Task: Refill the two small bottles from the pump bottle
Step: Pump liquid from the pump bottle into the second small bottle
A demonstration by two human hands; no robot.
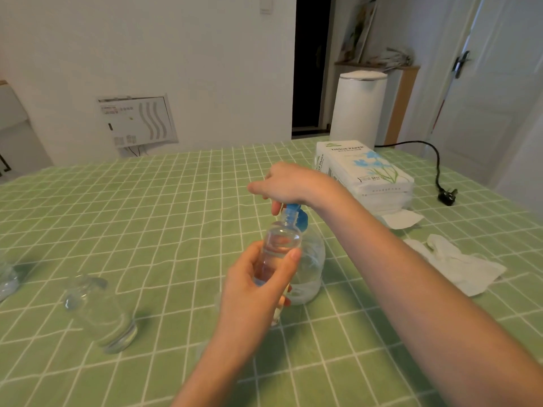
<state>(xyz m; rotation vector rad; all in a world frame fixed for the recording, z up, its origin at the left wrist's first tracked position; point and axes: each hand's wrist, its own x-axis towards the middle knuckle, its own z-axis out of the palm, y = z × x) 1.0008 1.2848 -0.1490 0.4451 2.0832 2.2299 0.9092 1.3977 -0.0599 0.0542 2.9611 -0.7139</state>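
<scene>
A clear pump bottle [311, 268] with a blue pump head [296, 217] stands on the green checked tablecloth at the middle. My right hand [289, 185] lies over the pump head, fingers curled down around it. My left hand [258, 284] grips a small clear bottle [279, 245] and holds its open neck up against the blue nozzle. A second small clear bottle [100, 312] stands on the cloth to the left, with no hand on it.
A pack of tissue paper [364, 174] lies at the back right, with loose white tissues [458, 264] in front of it. A black plug and cord [446, 195] rest at the far right. Another clear object [7, 279] shows at the left edge.
</scene>
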